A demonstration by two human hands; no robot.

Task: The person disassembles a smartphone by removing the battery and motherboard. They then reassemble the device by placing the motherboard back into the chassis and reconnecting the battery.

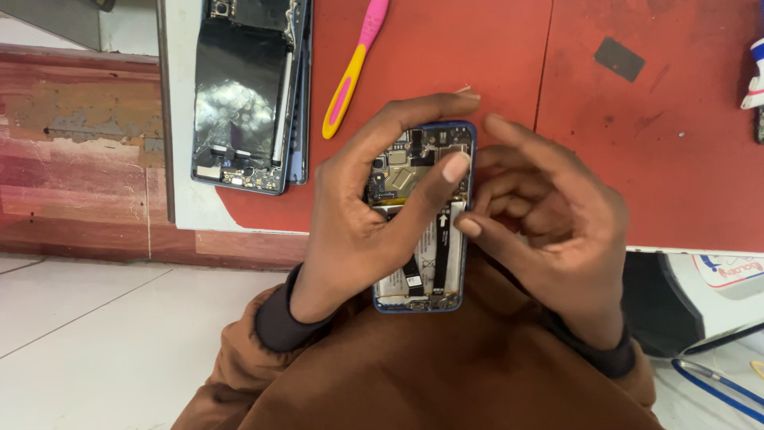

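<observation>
1. Red table (668,159) — the surface beneath an opened blue phone (422,239), back cover off, held at its near edge.
2. Second opened phone (247,95) lies well apart at far left; nothing stands between.
3. Left hand (358,223) wraps the phone's frame, thumb across the board; right hand (549,223) curls at its right edge, fingertips pinching there.
4. Likely light, rigid, fragile inside — best gripped by the frame.
5. Pink-and-yellow pry tool (350,72) rests nearby.

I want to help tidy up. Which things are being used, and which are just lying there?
In use:
- opened blue phone, held in the left hand and right hand

Lying about:
- second opened phone
- pink and yellow tool
- small black piece
</observation>
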